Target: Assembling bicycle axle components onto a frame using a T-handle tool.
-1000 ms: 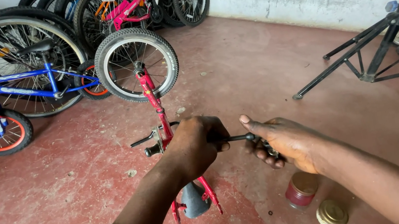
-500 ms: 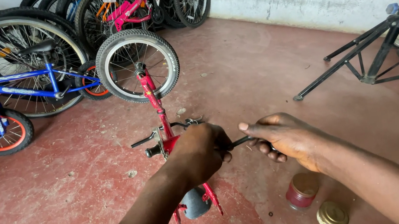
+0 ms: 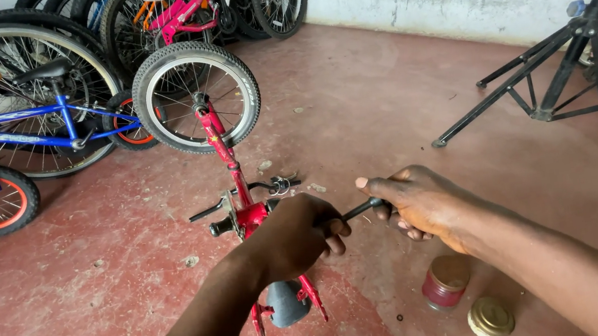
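Note:
A small red bicycle frame [image 3: 236,181] stands upside down on the red floor, its one wheel [image 3: 195,96] pointing away from me. My left hand [image 3: 295,236] is closed over the frame near the crank. My right hand [image 3: 418,201] grips a dark tool handle [image 3: 362,208] that runs from it toward the left hand. A grey saddle [image 3: 286,304] rests on the floor under my left wrist. Black crank arms [image 3: 212,211] stick out to the left of the frame.
A small red tin [image 3: 444,282] and a round gold lid [image 3: 490,319] lie on the floor under my right forearm. A black repair stand [image 3: 583,62] is at the right. A blue bicycle [image 3: 3,141] and several others are parked at the back left by the white wall.
My right hand has shifted slightly right and turned with the tool handle. The left hand stays closed over the frame.

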